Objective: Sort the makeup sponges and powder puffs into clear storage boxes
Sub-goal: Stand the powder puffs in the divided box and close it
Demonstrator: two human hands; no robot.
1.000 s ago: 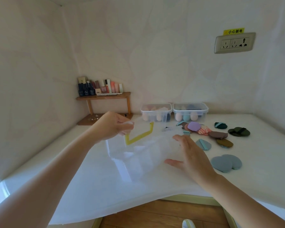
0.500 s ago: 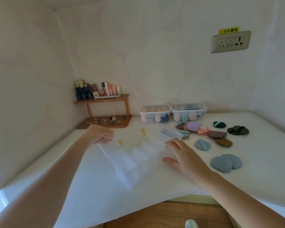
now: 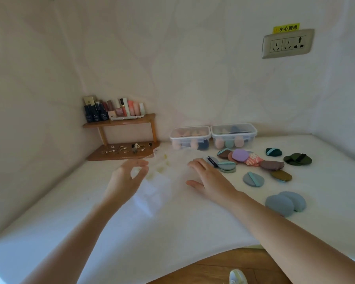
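Note:
A clear storage box [image 3: 162,177] lies motion-blurred on the white table between my hands, with faint yellow clips showing. My left hand [image 3: 127,179] pinches its left edge between thumb and curled fingers. My right hand [image 3: 208,178] rests flat on its right side, fingers straight. Two lidded clear boxes [image 3: 190,138] [image 3: 234,135] holding egg-shaped sponges stand at the back wall. Powder puffs lie to the right: a mixed pile [image 3: 240,155], a grey-blue puff [image 3: 253,179], a blue-grey pair [image 3: 285,202], dark green ones [image 3: 297,159].
A small wooden shelf [image 3: 119,121] with cosmetic bottles stands in the back left corner, jewellery on its lower board [image 3: 123,150]. A wall socket [image 3: 287,44] sits high on the right. The table's front edge drops to a wooden floor [image 3: 213,269].
The clear box has come down from a tilted, lifted pose and moved away towards the back of the table. Both hands followed it forward; the view tilted up slightly.

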